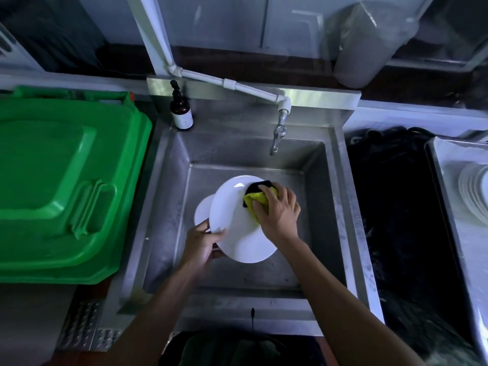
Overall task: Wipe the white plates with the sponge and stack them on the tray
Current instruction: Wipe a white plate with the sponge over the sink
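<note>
your left hand (203, 243) pinches the near-left rim of the tilted white plate (237, 220) over the sink (327, 207); the right hand's (278, 210) grip clutches the sponge (257, 198) against its far-right face; the tray (449, 207) lies well right.

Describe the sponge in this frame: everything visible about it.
The sponge has a yellow-green soft side and a black layer showing at its far edge. It looks squashed and folded, pressed against the upper right face of the white plate held over the sink. The right hand covers most of it, fingers curled over its top. Its full shape is hidden, and whether it is wet cannot be told.
</note>
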`<state>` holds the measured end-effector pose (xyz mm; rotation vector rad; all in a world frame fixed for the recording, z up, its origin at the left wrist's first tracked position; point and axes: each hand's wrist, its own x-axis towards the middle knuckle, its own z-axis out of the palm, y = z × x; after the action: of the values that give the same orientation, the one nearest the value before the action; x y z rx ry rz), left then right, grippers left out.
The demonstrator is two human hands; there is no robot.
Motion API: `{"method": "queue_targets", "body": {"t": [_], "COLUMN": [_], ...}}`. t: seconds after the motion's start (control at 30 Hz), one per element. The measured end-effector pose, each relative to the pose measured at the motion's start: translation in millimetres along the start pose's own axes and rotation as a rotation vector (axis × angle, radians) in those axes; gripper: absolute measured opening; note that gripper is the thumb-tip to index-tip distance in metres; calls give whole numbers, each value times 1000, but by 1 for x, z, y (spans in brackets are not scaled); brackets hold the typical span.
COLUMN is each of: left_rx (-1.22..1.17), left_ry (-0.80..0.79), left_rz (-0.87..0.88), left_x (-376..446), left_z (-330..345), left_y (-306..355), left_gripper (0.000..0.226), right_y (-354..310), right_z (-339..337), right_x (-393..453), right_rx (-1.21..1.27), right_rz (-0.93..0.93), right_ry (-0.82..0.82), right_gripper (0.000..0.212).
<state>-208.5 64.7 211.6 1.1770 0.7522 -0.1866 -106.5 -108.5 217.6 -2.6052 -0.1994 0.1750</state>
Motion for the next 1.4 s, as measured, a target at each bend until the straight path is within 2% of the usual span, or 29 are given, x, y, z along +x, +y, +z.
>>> {"method": "queue_targets", "body": {"t": [0.2, 0.37, 0.53, 0.73, 0.97, 1.13, 1.4], "left_rx": [16, 37, 45, 64, 35, -13, -96], "left_ry": [-82, -115, -144, -160, -103, -69, 5], "left_rz": [0, 29, 40, 56, 41, 60, 74], "left_x": [-3, -5, -7, -11, -13, -16, -8], "left_z": [-20, -33, -43, -58, -62, -61, -49], "left_y": [3, 8, 9, 8, 14, 19, 27], "left_gripper": [47, 36, 36, 31, 41, 45, 42], "right_y": [-35, -58, -72, -82, -82, -71, -51], "right_z": [13, 26, 42, 41, 31, 26, 31], "right_x": [-4, -19, -45, -41, -15, -7, -18], "right_rx": [-31, -19, -34, -63, -92, -101, 9], "right_rz": [-145, -294, -421, -460, -368, -238, 0], "right_ry": [45, 39, 8, -30, 66, 108, 83], "right_gripper": [45, 48, 48, 50, 50, 48, 49]}}
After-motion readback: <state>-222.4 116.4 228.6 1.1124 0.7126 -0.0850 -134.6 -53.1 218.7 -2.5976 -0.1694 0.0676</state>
